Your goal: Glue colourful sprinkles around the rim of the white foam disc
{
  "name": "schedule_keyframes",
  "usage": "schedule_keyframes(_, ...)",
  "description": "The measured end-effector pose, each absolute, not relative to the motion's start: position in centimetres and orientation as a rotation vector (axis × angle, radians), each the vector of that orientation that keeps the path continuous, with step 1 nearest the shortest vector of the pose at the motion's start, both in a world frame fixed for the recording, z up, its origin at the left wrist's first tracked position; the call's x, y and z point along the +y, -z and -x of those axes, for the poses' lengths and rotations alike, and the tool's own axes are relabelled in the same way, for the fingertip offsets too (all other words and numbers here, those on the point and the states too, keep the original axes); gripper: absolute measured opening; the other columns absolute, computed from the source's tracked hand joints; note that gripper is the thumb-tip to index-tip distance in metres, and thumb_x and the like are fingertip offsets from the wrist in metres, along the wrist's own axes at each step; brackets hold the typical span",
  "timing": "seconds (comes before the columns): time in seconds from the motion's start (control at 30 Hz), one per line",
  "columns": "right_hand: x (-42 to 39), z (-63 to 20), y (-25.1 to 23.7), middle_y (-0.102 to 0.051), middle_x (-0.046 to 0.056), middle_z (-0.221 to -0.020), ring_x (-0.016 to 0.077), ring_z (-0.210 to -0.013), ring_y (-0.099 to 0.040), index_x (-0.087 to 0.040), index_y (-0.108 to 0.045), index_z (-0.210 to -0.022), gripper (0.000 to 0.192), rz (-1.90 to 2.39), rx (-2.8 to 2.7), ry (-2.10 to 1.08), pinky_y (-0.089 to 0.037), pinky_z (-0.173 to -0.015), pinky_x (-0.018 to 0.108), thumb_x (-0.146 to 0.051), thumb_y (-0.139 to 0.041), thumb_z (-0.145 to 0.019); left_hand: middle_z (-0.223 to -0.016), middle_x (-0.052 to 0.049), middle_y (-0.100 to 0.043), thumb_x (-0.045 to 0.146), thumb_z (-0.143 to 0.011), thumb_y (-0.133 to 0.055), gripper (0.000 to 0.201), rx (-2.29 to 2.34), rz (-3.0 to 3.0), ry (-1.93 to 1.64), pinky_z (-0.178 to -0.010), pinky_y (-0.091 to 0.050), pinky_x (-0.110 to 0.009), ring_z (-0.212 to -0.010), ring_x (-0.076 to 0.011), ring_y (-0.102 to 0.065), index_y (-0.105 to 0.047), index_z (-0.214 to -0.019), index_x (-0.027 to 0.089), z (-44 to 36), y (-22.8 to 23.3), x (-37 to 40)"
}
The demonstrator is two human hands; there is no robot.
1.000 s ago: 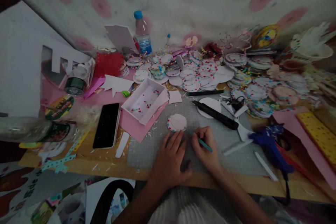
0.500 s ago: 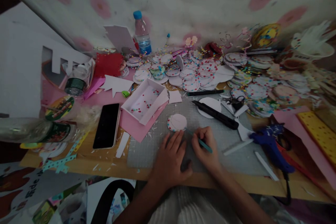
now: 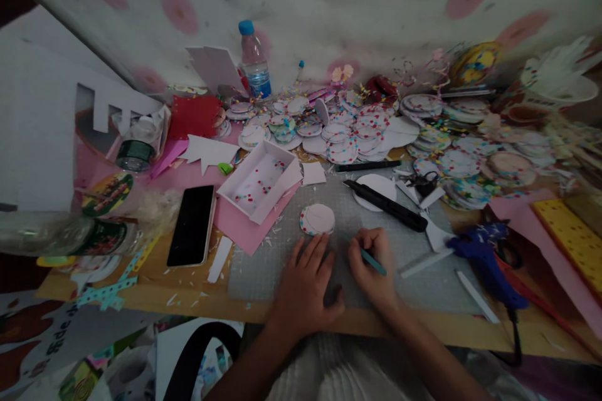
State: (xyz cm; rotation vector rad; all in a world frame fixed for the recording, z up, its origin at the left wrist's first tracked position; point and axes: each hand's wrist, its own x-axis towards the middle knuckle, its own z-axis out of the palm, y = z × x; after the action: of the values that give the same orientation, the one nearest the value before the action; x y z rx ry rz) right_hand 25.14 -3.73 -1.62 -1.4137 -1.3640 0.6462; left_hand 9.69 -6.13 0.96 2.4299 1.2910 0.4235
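Head view shows the right hand (image 3: pixel 371 263) closed around a slim teal pen-like stick (image 3: pixel 375 261), pinched between thumb and fingers, its faint far end slanting toward a small card disc. The left hand (image 3: pixel 305 285) lies palm down, gripping nothing, fingers extended and fingertips seemingly touching the near edge of that white card disc (image 3: pixel 317 219). The disc rests flat on the grey cutting mat (image 3: pixel 263 282), with coloured dots along its left rim and a thin curved line across its face.

It looks very light and fairly stiff, likely to slide or pivot under a sideways push and to crease if squeezed hard; the plain right rim seems the better place to hold, sparing the dots. The stick also looks light, perhaps smooth, and best held low near its tip.

Farther out, a black box cutter (image 3: pixel 385 205) lies across a plain white oval (image 3: pixel 388 185), and an open white box (image 3: pixel 279 199) sits beyond the disc, to its left.
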Motion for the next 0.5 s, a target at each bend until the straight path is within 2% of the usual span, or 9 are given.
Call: schedule_keyframes(0.5,-3.66,-25.20,1.61,-0.040,-0.006,-0.069,0.0111,-0.059,-0.040,-0.025,-0.033,-0.078,0.022,1.406,-1.419,-0.718,-0.034,-0.054,0.024,-0.013,-0.050,-0.084,-0.151,-0.015,-0.036,0.036,-0.079,-0.056,0.063,1.286,-2.420,-0.434,-0.117,-0.020,-0.051,-0.141,-0.0295,-0.029,-0.047,-0.136,0.011,-9.54,-1.03,-6.12)
